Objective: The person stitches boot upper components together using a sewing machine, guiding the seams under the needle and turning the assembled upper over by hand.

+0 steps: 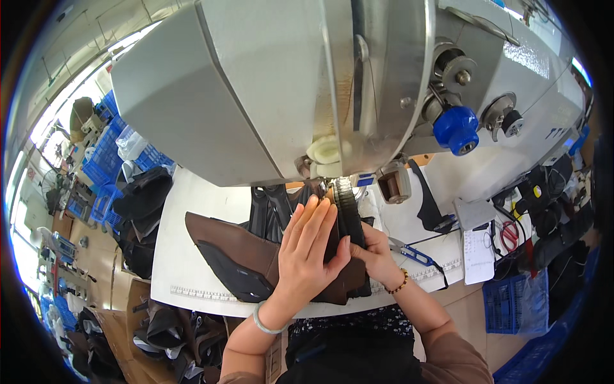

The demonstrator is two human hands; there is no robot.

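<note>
Leather workpiece [251, 247] lies on the table [177, 257] under the sewing machine [256, 83]; left hand [310, 246] rests flat across it, apparently steadying, while right hand [381, 257] pinches its right edge [352, 225] in a narrow grip, likely for guidance.

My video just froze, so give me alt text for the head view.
At a large grey sewing machine, a person's left hand lies flat on brown and black material while the right hand holds its right side. A blue-handled tool lies nearby on the white table.
</note>
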